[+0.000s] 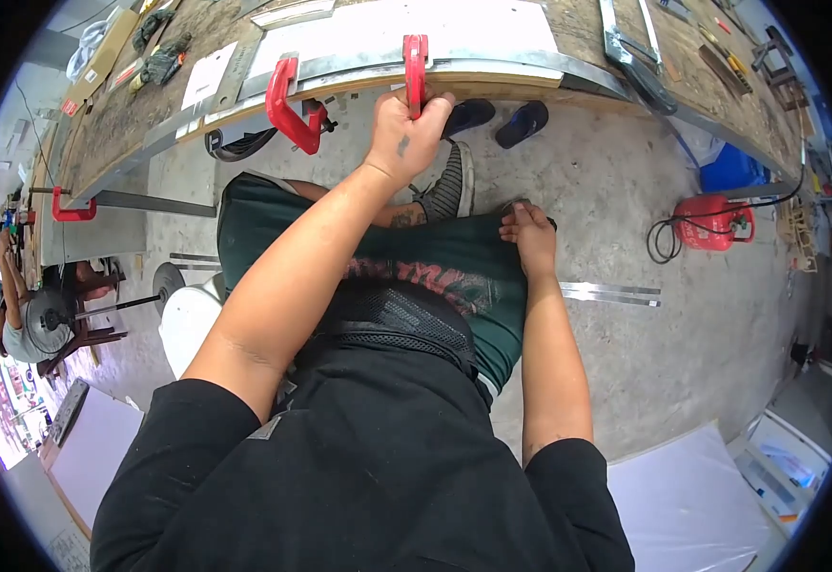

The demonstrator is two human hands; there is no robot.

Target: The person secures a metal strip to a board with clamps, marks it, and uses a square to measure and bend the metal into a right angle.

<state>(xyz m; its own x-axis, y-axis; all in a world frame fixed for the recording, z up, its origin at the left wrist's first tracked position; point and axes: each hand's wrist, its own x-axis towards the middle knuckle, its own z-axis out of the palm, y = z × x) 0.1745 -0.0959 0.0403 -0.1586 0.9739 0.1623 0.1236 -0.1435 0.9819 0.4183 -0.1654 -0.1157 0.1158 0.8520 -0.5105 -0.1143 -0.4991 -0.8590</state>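
Note:
My left hand (410, 133) is closed around the lower end of a red C-clamp (416, 65) at the workbench's front edge. My fingers hide its screw. A second red C-clamp (287, 110) hangs from the same edge to the left, apart from my hand. Both clamps sit over a flat metal strip (359, 63) along the edge, with a white sheet (473, 29) behind it. My right hand (530, 234) rests on my right knee, its fingers loosely bent over the dark green shorts (492, 262), with no tool visible in it.
The wooden workbench (583, 43) spans the top, with a black-handled tool (640, 81) and gloves (163, 62) on it. Slippers (523, 124) lie below. A red tank (707, 224) and metal bars (606, 294) are right. A fan (51, 319) and another person (20, 338) are left.

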